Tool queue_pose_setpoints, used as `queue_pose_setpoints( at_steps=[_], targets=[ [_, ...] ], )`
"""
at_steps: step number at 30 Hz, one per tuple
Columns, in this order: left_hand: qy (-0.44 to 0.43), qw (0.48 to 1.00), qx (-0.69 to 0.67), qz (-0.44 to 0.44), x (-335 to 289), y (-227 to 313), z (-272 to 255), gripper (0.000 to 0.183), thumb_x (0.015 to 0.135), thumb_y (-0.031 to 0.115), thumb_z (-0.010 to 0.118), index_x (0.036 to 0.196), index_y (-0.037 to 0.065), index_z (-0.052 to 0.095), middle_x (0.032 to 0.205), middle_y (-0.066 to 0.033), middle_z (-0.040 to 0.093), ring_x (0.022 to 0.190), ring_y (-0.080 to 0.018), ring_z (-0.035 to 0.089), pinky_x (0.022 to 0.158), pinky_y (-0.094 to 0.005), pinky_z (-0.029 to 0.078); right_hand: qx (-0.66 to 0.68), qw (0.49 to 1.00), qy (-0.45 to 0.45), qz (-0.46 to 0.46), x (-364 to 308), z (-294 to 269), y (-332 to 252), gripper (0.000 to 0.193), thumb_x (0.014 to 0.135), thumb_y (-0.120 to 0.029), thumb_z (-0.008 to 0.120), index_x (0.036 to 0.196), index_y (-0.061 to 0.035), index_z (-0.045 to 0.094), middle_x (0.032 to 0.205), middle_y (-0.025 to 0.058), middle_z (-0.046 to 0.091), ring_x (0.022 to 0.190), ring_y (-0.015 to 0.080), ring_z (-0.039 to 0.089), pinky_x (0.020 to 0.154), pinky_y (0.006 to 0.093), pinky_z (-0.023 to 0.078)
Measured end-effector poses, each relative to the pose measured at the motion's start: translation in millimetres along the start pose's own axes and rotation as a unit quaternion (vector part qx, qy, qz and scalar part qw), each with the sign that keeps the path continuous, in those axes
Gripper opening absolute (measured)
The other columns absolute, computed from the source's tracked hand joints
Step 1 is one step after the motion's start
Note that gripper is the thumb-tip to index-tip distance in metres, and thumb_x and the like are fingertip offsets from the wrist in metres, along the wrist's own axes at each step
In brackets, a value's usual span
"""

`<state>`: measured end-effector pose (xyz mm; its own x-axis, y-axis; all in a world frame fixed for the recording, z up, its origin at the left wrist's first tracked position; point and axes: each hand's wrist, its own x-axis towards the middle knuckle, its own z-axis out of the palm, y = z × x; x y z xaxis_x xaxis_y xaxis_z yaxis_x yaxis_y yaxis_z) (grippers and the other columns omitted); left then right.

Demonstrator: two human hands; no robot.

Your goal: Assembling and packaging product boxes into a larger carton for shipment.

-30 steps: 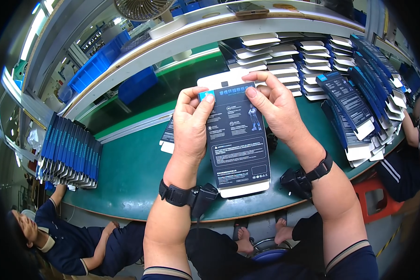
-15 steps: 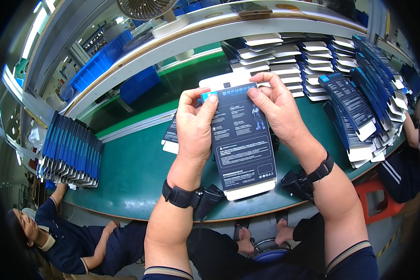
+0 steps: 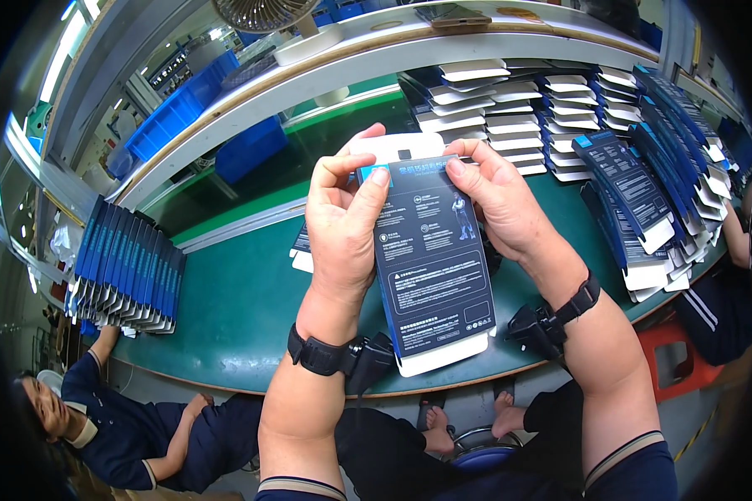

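Observation:
A dark blue cardboard box [image 3: 434,259] with white end flaps is held up in front of me, its printed side facing me. Near its upper left corner, my left hand [image 3: 347,209] grips it between thumb and fingers. At the upper right corner my right hand [image 3: 493,192] pinches it, thumb on the printed side. A white flap [image 3: 401,146] stands out at the far end between my hands, and another white flap [image 3: 447,355] shows at the near end. Behind my left hand, part of another box [image 3: 302,250] lies on the table.
The green table [image 3: 234,317] bears a row of upright blue boxes [image 3: 129,267] at left. Stacked boxes with white flaps [image 3: 514,129] and leaning boxes [image 3: 622,179] fill the right. A shelf [image 3: 376,54] with a fan [image 3: 267,12] spans the back. A co-worker [image 3: 134,417] sits at left.
The box's near end has tilted slightly toward me, showing more of its left edge. My left hand has shifted a little left, its fingers lifting behind the far flap.

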<state>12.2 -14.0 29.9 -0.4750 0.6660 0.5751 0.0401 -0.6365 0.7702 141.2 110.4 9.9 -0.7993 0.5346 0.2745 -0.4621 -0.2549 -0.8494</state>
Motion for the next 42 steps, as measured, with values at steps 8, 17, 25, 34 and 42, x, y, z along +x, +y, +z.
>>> queue_pose_setpoints(
  at_steps=[8,17,25,34,42],
  targets=[
    [-0.009,0.998,0.061,0.007,0.1,-0.9,-0.1,0.016,0.089,0.0,0.059,0.102,0.003,0.05,0.127,-0.0217,0.053,0.111,-0.0195,0.054,0.093,-0.0316,0.047,-0.053,0.998,0.0,0.021,1.5,-4.7,3.0,0.029,0.095,-0.02,0.058,0.115,-0.0023,0.048,0.094,0.0099,0.066,0.081,0.0109,0.063,0.069,0.0235,0.051],
    [-0.016,0.999,0.037,0.028,2.2,-3.5,-1.0,0.046,0.093,0.004,0.056,0.134,0.007,0.036,0.108,-0.0121,0.059,0.098,-0.0146,0.058,0.085,-0.0274,0.05,-0.055,0.998,0.035,0.019,0.0,-1.8,6.5,0.03,0.094,-0.019,0.059,0.117,-0.0063,0.045,0.092,0.0081,0.064,0.077,0.0104,0.06,0.065,0.0241,0.049],
    [-0.05,0.996,-0.047,-0.063,9.7,-0.9,-12.2,0.04,0.099,0.035,0.05,0.124,0.003,0.048,0.066,-0.001,0.05,0.062,-0.0057,0.047,0.058,-0.0186,0.037,-0.122,0.992,-0.036,-0.01,-9.4,2.6,4.6,0.025,0.098,-0.035,0.053,0.094,-0.0097,0.054,0.09,-0.0023,0.055,0.087,0.005,0.05,0.075,0.0213,0.042],
    [-0.244,0.943,-0.173,-0.149,7.0,-5.5,-3.3,0.03,0.092,0.005,0.055,0.12,-0.003,0.051,0.076,-0.0061,0.061,0.057,-0.0066,0.053,0.058,-0.0208,0.045,-0.167,0.976,-0.105,0.095,-10.3,-19.0,8.3,0.033,0.087,-0.033,0.068,0.1,-0.0045,0.056,0.086,0.001,0.062,0.071,0.007,0.061,0.064,0.0164,0.049],
    [-0.258,0.942,-0.187,-0.107,6.2,-10.1,2.5,0.046,0.085,-0.001,0.052,0.128,-0.008,0.038,0.074,-0.0133,0.064,0.057,-0.0139,0.059,0.064,-0.0257,0.049,-0.22,0.963,-0.124,0.091,-11.5,-24.4,-3.5,0.087,0.074,-0.048,0.078,0.133,0.0028,0.041,0.111,0.0051,0.059,0.1,0.0108,0.058,0.087,0.0225,0.045]
  ],
)
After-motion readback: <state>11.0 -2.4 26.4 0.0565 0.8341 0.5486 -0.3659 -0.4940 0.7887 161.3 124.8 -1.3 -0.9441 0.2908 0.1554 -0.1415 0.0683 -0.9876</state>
